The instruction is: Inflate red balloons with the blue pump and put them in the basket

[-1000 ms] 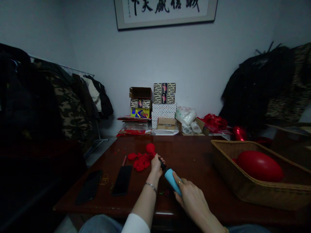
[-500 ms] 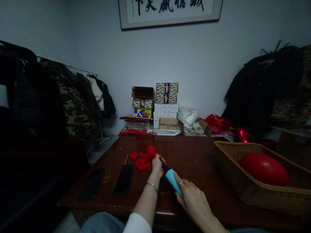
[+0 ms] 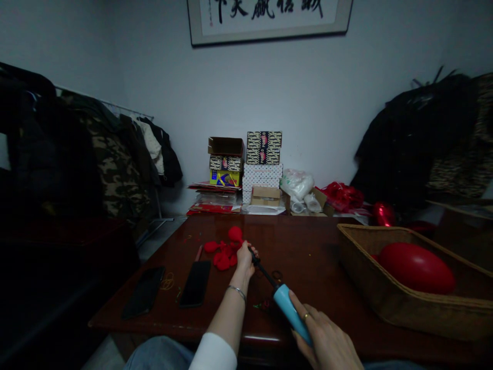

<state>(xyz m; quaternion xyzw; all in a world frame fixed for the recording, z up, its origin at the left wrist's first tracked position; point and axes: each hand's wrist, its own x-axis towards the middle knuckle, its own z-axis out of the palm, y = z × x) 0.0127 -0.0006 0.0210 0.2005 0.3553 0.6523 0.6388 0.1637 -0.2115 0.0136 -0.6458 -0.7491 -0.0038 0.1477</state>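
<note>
My right hand (image 3: 327, 334) is wrapped round the blue barrel of a balloon hand pump (image 3: 289, 307). The pump's black shaft shows between the barrel and my left hand (image 3: 245, 259). That left hand is closed around the black nozzle end of the pump. A small, slightly filled red balloon (image 3: 235, 234) sticks out just beyond its fingers; the balloon's neck is hidden by them. Several limp red balloons (image 3: 224, 257) lie on the table to the left of this hand, close to it.
Two black phones (image 3: 195, 283) (image 3: 144, 292) lie on the brown table (image 3: 308, 234), with thin yellow bands (image 3: 168, 281) between them. At the right, a wicker basket (image 3: 385, 303) holds a large inflated red balloon (image 3: 416, 267). Stacked boxes (image 3: 264, 148) stand behind the table.
My right hand has drawn the blue barrel back toward the lower right, baring more of the black shaft. My left hand and the red balloon have shifted slightly left.
</note>
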